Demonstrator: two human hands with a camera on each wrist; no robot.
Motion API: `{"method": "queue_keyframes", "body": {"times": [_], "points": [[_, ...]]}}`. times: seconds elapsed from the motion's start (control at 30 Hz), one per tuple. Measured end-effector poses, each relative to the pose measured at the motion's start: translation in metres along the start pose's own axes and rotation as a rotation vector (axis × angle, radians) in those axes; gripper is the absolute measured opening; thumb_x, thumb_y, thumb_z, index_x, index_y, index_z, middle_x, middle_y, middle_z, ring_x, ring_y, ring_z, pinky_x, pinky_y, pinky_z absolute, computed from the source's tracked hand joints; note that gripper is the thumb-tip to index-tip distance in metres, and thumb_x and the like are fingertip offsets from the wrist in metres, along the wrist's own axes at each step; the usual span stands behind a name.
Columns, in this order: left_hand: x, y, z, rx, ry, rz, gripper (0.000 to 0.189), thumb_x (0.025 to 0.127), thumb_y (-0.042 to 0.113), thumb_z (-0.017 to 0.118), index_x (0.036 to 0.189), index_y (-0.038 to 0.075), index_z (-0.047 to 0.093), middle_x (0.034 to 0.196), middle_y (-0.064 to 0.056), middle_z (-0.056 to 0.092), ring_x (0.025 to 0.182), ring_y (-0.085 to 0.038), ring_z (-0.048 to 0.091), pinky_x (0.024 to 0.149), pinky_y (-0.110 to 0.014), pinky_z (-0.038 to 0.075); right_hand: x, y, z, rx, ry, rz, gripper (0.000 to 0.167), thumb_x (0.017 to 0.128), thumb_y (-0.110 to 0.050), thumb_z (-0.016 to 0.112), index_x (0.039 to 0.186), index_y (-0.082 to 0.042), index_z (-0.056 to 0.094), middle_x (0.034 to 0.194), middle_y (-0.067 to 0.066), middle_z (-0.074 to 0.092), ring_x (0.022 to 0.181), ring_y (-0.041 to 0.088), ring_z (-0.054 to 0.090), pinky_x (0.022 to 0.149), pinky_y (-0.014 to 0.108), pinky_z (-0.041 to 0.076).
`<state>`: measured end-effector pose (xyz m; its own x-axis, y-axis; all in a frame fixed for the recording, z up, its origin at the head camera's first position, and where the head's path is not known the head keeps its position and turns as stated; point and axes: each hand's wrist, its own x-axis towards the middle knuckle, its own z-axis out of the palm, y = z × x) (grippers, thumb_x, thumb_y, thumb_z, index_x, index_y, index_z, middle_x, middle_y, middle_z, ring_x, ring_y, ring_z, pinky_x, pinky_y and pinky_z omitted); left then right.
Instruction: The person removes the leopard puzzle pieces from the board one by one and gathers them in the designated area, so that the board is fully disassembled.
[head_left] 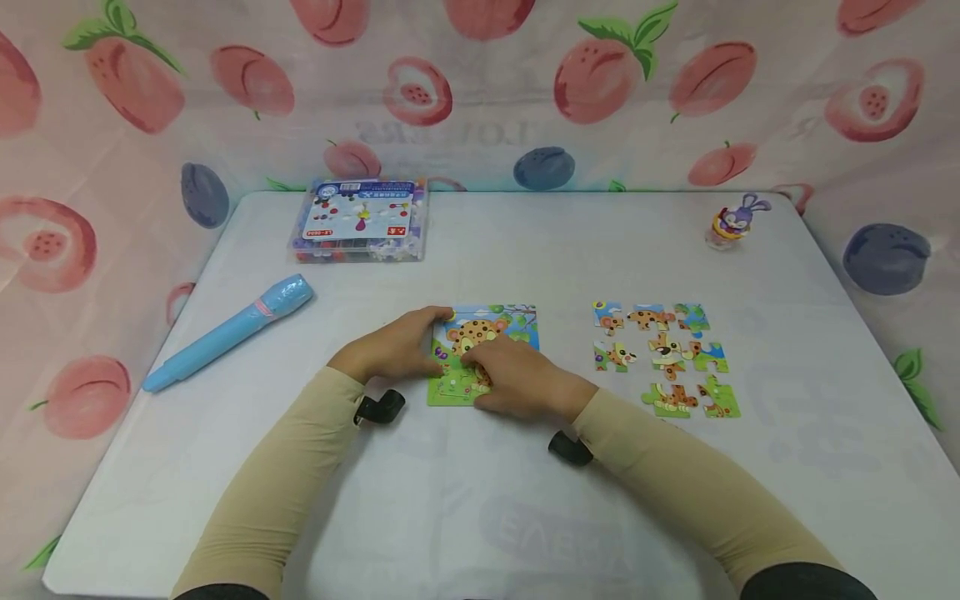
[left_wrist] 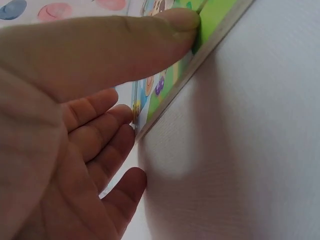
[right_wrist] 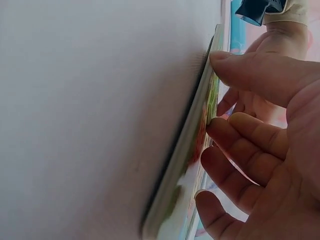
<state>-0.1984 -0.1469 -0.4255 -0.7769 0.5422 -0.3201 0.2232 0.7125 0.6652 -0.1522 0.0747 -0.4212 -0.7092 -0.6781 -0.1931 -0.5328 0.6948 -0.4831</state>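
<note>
A square jigsaw board (head_left: pixel 468 336) with a spotted cartoon leopard on green grass lies flat at the table's middle. My left hand (head_left: pixel 397 346) is at its left side, thumb resting on the printed face in the left wrist view and the other fingers loosely spread by the edge. Over the lower right of the board is my right hand (head_left: pixel 521 379), covering part of the picture. In the right wrist view its thumb (right_wrist: pixel 235 70) touches the board's edge and its gently bent fingers meet the face. Whether a loose piece lies under them is hidden.
Several loose jigsaw pieces (head_left: pixel 667 354) lie in rows right of the board. A light-blue wrapped stick (head_left: pixel 232 333) lies at the left. Behind stand a clear plastic box (head_left: pixel 360 221) of small beads and a purple rabbit figure (head_left: pixel 735 221). A peach-print cloth hangs at the back.
</note>
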Motion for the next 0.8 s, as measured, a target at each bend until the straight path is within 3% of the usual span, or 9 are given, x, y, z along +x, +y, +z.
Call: {"method": "queue_keyframes", "body": {"times": [0.57,0.8], "points": [[0.0011,-0.0005,-0.0003,0.016,-0.006,-0.002,0.088,0.082,0.01,0.083,0.153,0.001,0.032,0.155,-0.017,0.035,0.145,-0.031,0.028,0.119,-0.043,0.022,0.0057,-0.0028,0.0038,0.047,0.012,-0.034,0.056,0.089,-0.018,0.076,0.136,0.003,0.054,0.13,0.013,0.058,0.12,0.026,0.05,0.104,0.038,0.041],[0.002,0.0001,-0.0012,0.023,-0.007,0.004,0.088,0.082,0.01,0.083,0.152,0.0,0.032,0.156,-0.018,0.035,0.145,-0.032,0.027,0.119,-0.043,0.021,0.0079,-0.0027,0.0025,0.021,-0.017,-0.016,0.065,0.09,-0.02,0.076,0.143,0.003,0.048,0.134,0.013,0.055,0.122,0.027,0.047,0.106,0.039,0.039]]}}
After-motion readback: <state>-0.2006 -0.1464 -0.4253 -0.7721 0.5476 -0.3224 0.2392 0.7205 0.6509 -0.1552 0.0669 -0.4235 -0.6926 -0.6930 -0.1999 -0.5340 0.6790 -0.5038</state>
